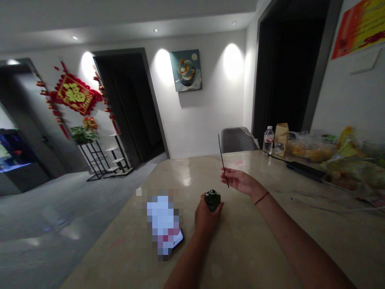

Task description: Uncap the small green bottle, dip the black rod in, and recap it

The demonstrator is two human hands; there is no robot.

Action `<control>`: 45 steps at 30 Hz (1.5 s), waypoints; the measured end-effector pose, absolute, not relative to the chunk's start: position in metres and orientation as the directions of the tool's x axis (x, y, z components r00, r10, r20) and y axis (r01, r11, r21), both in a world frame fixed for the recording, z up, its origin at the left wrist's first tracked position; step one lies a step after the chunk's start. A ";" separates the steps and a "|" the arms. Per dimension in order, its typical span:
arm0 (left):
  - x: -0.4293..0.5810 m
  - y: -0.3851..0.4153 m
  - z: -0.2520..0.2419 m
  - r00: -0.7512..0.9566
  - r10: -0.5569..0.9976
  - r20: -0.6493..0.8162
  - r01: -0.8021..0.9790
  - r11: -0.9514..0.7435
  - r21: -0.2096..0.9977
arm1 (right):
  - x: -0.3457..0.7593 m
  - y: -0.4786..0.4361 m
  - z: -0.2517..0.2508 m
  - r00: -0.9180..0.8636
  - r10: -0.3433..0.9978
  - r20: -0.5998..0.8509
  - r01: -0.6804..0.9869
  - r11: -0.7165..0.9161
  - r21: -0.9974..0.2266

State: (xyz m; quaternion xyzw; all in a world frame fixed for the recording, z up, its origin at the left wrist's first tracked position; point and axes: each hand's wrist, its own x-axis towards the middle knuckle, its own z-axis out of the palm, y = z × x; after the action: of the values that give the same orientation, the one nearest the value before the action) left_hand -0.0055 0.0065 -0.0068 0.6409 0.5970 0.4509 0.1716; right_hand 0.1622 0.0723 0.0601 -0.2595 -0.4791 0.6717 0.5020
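My left hand (206,216) is wrapped round a small dark green bottle (213,201) that has a pale ring at its mouth. The bottle is upright at the middle of the table. To its upper right, my right hand (237,180) pinches a thin dark stick (221,154) between the fingertips. The stick stands nearly upright, leaning a little left, with its lower end just below the fingers and apart from the bottle. A phone (179,239), mostly blurred out, lies on the table left of my left hand.
The pale stone-like table (126,241) has its left edge beside the floor. At the right are a water bottle (268,140), a paper bag (281,139), plastic-bagged items (313,150), a black power strip (306,170) and a white cable (331,208). A grey chair (237,139) stands at the far side.
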 end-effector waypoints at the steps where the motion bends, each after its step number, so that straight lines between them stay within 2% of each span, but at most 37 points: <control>1: -0.005 0.006 -0.007 -0.119 0.920 0.374 0.613 -0.228 0.757 | 0.160 0.070 0.063 -0.366 0.916 0.165 -0.435 -0.012 -0.900; 8: -0.005 0.005 -0.003 -0.118 0.920 0.373 0.601 -0.233 0.764 | 0.140 0.056 0.077 -0.296 0.909 0.293 -0.273 0.213 -0.938; 16: -0.005 0.005 -0.001 -0.117 0.927 0.356 0.599 -0.220 0.770 | 0.122 0.056 0.069 -0.250 0.906 0.343 -0.032 0.346 -0.938; 21: -0.005 0.005 -0.003 -0.107 0.927 0.359 0.596 -0.229 0.770 | 0.121 0.057 0.062 -0.260 0.910 0.323 0.144 0.368 -0.919; 25: -0.005 0.005 -0.002 -0.113 0.928 0.354 0.587 -0.225 0.777 | 0.120 0.058 0.062 -0.208 0.908 0.363 0.128 0.393 -0.910; 32: -0.005 0.004 0.000 -0.116 0.930 0.349 0.592 -0.218 0.776 | 0.116 0.058 0.061 -0.140 0.907 0.398 0.269 0.422 -0.866; 37: -0.005 0.004 -0.001 -0.121 0.929 0.350 0.595 -0.214 0.775 | 0.117 0.062 0.059 -0.061 0.912 0.406 0.275 0.407 -0.871; 45: -0.007 0.009 -0.009 -0.069 0.925 0.375 0.640 -0.247 0.727 | 0.129 0.066 0.053 -0.281 0.923 0.263 0.295 0.344 -0.891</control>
State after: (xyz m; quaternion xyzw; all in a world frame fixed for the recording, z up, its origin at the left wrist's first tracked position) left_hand -0.0069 0.0093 -0.0091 0.6621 0.5908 0.4304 0.1652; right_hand 0.1293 0.0656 0.0526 -0.4313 -0.7061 0.3767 0.4165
